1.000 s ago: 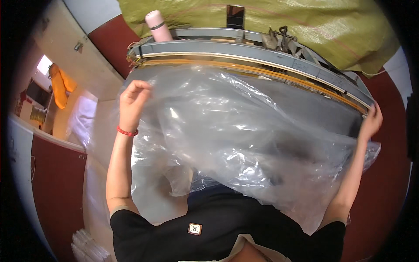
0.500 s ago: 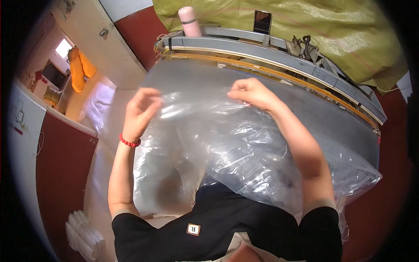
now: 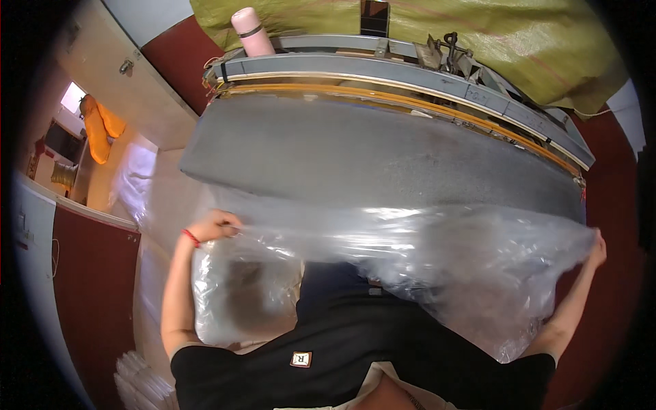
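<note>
- Bright, even indoor light; a window (image 3: 74, 98) glows overexposed at far left.
- Glare streaks the clear plastic sheet (image 3: 410, 239).
- Fisheye bends edges; corners vignette black.

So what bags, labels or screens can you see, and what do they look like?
Clear plastic bag: big and crinkly, stretched between the left hand and right hand at the near edge of the grey table.
Phone: dark upright rectangle, back of the table, screen blank.
Patch: small square, pale with a dark mark, on the black shirt.
</note>
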Motion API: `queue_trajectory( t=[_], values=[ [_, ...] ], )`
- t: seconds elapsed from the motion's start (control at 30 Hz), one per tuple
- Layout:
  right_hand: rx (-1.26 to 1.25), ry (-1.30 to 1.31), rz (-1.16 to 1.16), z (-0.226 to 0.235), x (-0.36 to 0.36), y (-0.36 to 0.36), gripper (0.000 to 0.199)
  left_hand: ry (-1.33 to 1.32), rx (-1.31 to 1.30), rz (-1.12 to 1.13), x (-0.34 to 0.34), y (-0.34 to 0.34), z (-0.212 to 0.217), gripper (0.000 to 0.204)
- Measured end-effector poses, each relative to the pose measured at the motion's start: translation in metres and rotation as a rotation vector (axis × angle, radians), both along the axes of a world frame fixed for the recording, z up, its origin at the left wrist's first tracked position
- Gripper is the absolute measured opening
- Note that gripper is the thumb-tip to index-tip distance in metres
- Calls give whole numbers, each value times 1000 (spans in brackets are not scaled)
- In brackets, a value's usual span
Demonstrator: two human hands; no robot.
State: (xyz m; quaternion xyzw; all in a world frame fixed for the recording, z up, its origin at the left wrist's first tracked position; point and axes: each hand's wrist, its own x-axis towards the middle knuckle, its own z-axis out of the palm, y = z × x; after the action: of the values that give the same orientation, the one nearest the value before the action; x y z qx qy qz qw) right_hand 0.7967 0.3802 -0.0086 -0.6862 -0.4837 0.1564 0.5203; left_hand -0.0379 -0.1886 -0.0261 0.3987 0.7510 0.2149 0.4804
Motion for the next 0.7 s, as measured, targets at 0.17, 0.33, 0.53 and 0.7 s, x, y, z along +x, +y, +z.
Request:
queue_trajectory(
  t=[0.17,0.33,0.53,0.7],
  values=[
    [-21,-148,-177,26,16,-49,36,685,45,144,-150,-44,85,21],
    [-98,-151,-236,15,-27,-32,37,1546,1020,961,-126,68,142,26],
    [-244,-544,-173,-39,1,37,42,1078,241,354,-147,120,-29,58],
    [-396,-739,-402,-29,-62,12,34,1097,117,496,-157,86,-42,60]
  ],
)
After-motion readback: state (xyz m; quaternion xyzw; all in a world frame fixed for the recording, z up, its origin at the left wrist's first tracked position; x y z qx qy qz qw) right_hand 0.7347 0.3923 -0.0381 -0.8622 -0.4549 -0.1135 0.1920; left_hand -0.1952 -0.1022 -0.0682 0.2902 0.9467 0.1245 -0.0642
